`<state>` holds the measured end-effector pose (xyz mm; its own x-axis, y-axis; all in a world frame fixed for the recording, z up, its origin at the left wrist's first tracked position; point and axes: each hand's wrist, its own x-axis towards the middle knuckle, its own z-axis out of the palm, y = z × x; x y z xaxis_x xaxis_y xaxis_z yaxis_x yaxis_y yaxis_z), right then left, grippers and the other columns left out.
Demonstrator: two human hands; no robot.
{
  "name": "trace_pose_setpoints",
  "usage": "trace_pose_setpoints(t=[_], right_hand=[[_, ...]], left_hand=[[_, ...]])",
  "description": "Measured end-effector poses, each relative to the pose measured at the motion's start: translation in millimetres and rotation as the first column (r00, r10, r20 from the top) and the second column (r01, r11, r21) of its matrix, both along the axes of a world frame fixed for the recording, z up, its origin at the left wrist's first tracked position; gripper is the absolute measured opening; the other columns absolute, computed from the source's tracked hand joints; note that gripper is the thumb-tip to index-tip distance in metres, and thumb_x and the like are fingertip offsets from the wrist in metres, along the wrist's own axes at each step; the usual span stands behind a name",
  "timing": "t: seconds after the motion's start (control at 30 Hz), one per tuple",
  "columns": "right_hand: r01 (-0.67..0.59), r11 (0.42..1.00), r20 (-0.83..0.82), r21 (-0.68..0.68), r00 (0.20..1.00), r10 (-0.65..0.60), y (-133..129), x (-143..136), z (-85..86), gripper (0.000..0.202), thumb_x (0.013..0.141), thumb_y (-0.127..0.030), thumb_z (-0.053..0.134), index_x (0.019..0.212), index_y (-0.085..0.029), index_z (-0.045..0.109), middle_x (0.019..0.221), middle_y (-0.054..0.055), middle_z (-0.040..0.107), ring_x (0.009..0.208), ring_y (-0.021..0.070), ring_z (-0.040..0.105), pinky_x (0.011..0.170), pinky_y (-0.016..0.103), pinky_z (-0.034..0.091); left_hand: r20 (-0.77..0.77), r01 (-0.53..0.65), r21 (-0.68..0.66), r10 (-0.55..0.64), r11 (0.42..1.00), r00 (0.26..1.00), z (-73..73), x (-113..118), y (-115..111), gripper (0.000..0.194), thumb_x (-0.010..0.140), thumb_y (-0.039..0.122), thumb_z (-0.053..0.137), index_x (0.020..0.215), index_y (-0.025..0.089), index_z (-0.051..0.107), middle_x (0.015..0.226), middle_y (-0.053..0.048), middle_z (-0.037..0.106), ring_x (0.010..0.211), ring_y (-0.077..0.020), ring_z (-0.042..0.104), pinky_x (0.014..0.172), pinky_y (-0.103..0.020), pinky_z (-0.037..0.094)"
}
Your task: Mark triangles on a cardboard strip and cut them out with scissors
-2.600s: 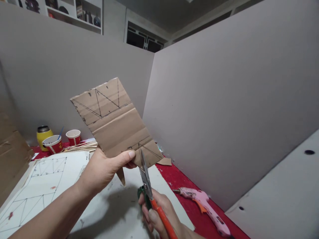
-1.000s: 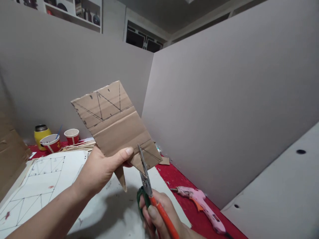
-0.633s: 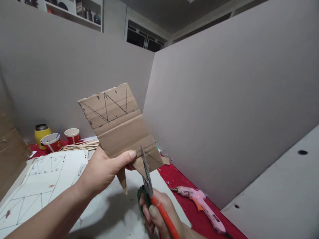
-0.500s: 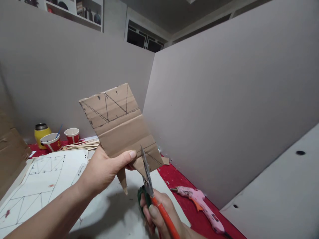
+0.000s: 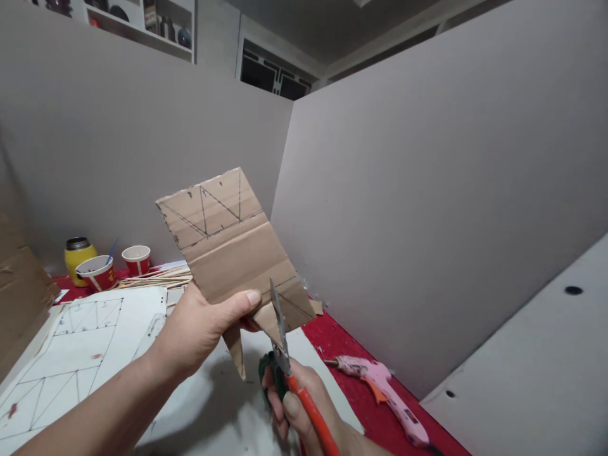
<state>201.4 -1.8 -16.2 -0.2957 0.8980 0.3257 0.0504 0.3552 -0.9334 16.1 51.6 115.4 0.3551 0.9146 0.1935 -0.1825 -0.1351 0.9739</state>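
Note:
A piece of brown cardboard (image 5: 232,247) with dark triangle lines drawn on it is held up in front of me. My left hand (image 5: 204,323) grips its lower left edge, thumb on the front and fingers hidden behind. Scissors (image 5: 308,400) with one orange and one green handle are in my right hand (image 5: 304,396). Their blades point upward at the lower edge of the cardboard, one blade lying across its front face along a cut. Pointed flaps of cardboard hang down on either side of my left fingertips.
A pink glue gun (image 5: 380,386) lies on the red cloth (image 5: 349,373) at right. White paper (image 5: 71,354) with drawn triangles is at left. Behind it are thin wooden sticks (image 5: 161,277), two paper cups (image 5: 137,261) and a yellow jar (image 5: 78,256). Grey panels (image 5: 403,158) enclose the table.
The cardboard's top edge has tipped slightly downward. The scissor handles have shifted slightly left, and the green handle sits a little differently. Both hands keep their holds.

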Motion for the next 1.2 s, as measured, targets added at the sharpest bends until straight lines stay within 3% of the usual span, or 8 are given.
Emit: trace_pose_setpoints(t=[0.2,0.47,0.7,0.9,1.07,1.2], right_hand=[[0.007,0.998,0.0,-0.065,1.0,-0.007,-1,-1,4.0,0.059,0.085,-0.078,0.047,0.093,-0.02,0.053,0.059,-0.006,0.042,0.045,0.0101,0.037,0.041,0.022,0.032],[0.017,1.0,0.055,-0.021,0.998,-0.016,0,-1,8.8,0.056,0.089,-0.075,0.045,0.091,-0.019,0.052,0.061,-0.005,0.042,0.047,0.0106,0.039,0.043,0.023,0.033],[-0.019,0.999,0.028,-0.042,0.999,0.02,0,3,-1.1,0.054,0.09,-0.073,0.046,0.094,-0.02,0.051,0.054,-0.008,0.04,0.041,0.0093,0.037,0.04,0.022,0.029],[0.004,1.0,0.006,-0.029,1.0,-0.003,-4,-2,10.9,0.047,0.094,-0.068,0.046,0.086,-0.022,0.047,0.053,-0.009,0.034,0.043,0.008,0.028,0.04,0.021,0.023],[-0.039,0.998,0.031,0.039,0.999,0.038,-3,-2,18.0,0.044,0.097,-0.063,0.044,0.083,-0.022,0.046,0.055,-0.008,0.034,0.045,0.0082,0.028,0.041,0.021,0.023],[-0.035,0.999,0.003,0.023,0.999,0.035,-1,-1,11.1,0.045,0.095,-0.065,0.046,0.084,-0.021,0.047,0.054,-0.009,0.034,0.044,0.0078,0.028,0.04,0.021,0.024]], left_hand=[[0.014,-0.002,-0.008,0.002,1.0,1.0,-2.8,1,-1,0.035,0.078,0.038,0.075,0.099,0.011,0.069,0.082,-0.01,0.071,0.065,-0.0204,0.069,0.041,-0.021,0.053],[-0.017,0.013,0.004,-0.012,1.0,1.0,0.3,1,-2,0.035,0.078,0.041,0.074,0.095,0.011,0.068,0.078,-0.011,0.07,0.067,-0.0252,0.069,0.036,-0.025,0.052],[0.003,-0.019,0.001,0.019,1.0,1.0,-1.2,2,-1,0.032,0.078,0.039,0.074,0.092,0.01,0.071,0.081,-0.011,0.072,0.067,-0.0215,0.069,0.045,-0.024,0.055],[0.049,-0.014,-0.006,0.014,1.0,0.999,-2.7,4,1,0.026,0.078,0.034,0.075,0.09,0.011,0.071,0.078,-0.007,0.072,0.066,-0.0174,0.069,0.061,-0.027,0.059],[0.061,0.019,-0.033,-0.016,0.999,0.998,-4.0,2,2,0.031,0.077,0.038,0.077,0.092,0.011,0.071,0.081,-0.009,0.073,0.066,-0.0197,0.07,0.051,-0.025,0.057],[0.052,0.022,-0.04,-0.02,0.999,0.998,-3.3,1,1,0.035,0.076,0.04,0.077,0.095,0.01,0.072,0.086,-0.012,0.074,0.068,-0.0219,0.07,0.041,-0.023,0.053]])
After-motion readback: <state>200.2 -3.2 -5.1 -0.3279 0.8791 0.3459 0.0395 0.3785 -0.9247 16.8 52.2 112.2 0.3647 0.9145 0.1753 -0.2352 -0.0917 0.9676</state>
